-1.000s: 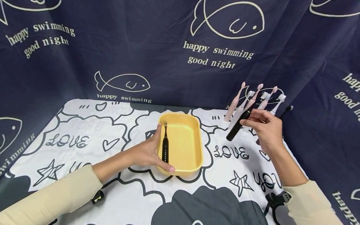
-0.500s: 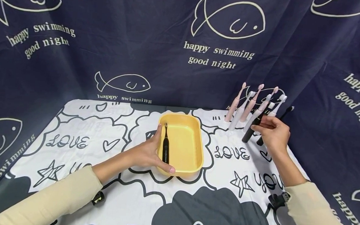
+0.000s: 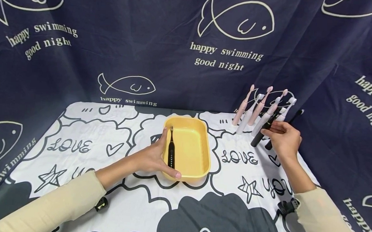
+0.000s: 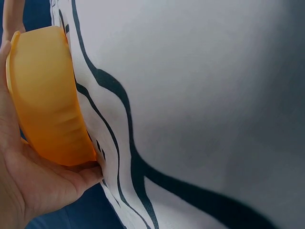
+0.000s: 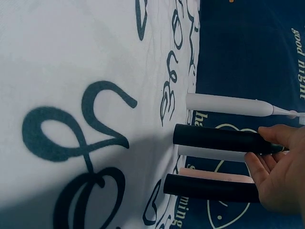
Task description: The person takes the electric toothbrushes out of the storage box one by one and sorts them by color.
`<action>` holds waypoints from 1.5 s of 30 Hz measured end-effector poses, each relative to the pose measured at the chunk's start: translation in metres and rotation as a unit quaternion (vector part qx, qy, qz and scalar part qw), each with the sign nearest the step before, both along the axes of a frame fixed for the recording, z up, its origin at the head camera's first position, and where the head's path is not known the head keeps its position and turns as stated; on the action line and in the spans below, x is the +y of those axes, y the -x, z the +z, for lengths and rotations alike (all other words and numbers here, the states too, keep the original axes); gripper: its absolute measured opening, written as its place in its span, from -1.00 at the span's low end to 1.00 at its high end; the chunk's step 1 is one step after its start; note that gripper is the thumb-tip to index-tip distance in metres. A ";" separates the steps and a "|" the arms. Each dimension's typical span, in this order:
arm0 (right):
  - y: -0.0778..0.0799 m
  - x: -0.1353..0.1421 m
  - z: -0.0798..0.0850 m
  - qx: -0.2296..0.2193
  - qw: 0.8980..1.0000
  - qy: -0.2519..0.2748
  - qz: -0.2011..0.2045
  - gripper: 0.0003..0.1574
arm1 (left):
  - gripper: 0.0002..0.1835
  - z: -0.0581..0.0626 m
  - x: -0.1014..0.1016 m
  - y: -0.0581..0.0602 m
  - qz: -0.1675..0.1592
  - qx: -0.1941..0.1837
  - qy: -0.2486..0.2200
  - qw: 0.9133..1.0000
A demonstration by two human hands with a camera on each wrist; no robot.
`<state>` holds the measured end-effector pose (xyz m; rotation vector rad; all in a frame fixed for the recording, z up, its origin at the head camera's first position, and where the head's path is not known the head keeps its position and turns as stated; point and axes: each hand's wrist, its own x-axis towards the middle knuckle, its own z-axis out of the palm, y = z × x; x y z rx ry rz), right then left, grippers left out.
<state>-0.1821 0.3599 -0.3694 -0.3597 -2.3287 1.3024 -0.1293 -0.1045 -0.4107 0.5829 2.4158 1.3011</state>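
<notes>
My right hand pinches a black electric toothbrush by its upper part, with the base of its handle down at the tablecloth. In the right wrist view that toothbrush stands upright on the cloth, thumb and fingertips near its top. A yellow tray sits mid-table, and my left hand grips its left near side. Another black electric toothbrush lies lengthwise along the tray's left side, head toward the back. The left wrist view shows my palm and thumb against the tray's outer wall.
White and pink electric toothbrushes stand in a group at the back right. One more black toothbrush stands beside the held one, partly behind my right hand. A patterned white cloth covers the table; a navy fish-print curtain hangs behind.
My right hand has moved right and slightly down with the black toothbrush, bringing it beside the standing group. During the last half second it barely shifts. The left hand and tray stay put.
</notes>
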 end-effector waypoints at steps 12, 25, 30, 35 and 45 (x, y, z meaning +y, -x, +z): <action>-0.021 -0.001 0.016 0.062 0.997 -0.011 -0.051 -0.61 | 0.98 0.001 0.000 0.002 -0.007 0.004 -0.002 1.000; -0.027 -0.071 0.024 0.049 0.991 -0.051 0.114 -0.50 | 0.98 -0.001 -0.002 0.001 0.001 -0.005 0.006 1.000; -0.020 -0.098 0.021 -0.001 0.981 -0.053 0.184 -0.50 | 0.97 0.000 -0.002 0.001 -0.001 0.002 0.002 1.000; -0.015 -0.126 0.020 -0.027 0.973 -0.028 0.227 -0.55 | 0.99 0.000 -0.001 0.000 -0.002 0.002 0.004 1.000; -0.011 -0.185 0.014 -0.057 0.946 -0.004 0.319 -0.62 | 1.00 0.001 -0.001 -0.002 0.005 -0.005 0.015 1.000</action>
